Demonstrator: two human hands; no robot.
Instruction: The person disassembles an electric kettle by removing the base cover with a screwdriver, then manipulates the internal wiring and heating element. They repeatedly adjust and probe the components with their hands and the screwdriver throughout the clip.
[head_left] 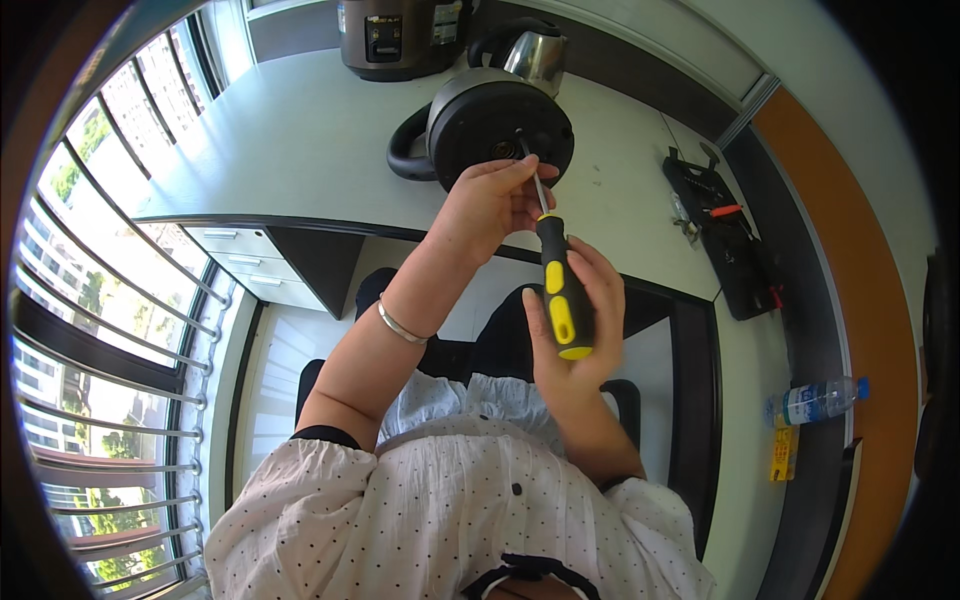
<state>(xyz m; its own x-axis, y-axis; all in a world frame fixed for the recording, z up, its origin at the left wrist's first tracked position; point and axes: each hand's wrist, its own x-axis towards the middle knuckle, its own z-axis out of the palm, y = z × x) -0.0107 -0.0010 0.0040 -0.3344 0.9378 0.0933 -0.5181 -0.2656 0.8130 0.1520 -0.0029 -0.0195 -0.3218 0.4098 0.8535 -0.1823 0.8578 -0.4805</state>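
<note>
A kettle (470,120) with a black handle at left lies tipped on the white desk, its round black underside facing me. My left hand (495,200) pinches the metal shaft of a screwdriver (555,280), whose tip is at that underside near a recessed centre. My right hand (590,320) holds the screwdriver's black and yellow handle from below, its thumb along the left side. A silver bracelet (400,328) is on my left wrist.
A cooker (400,35) and a steel kettle (535,60) stand behind. On the desk (270,140), a black tool case (740,260) lies right, with a water bottle (815,400) and yellow package (783,455) nearer. A barred window is left; drawers (255,262) sit below.
</note>
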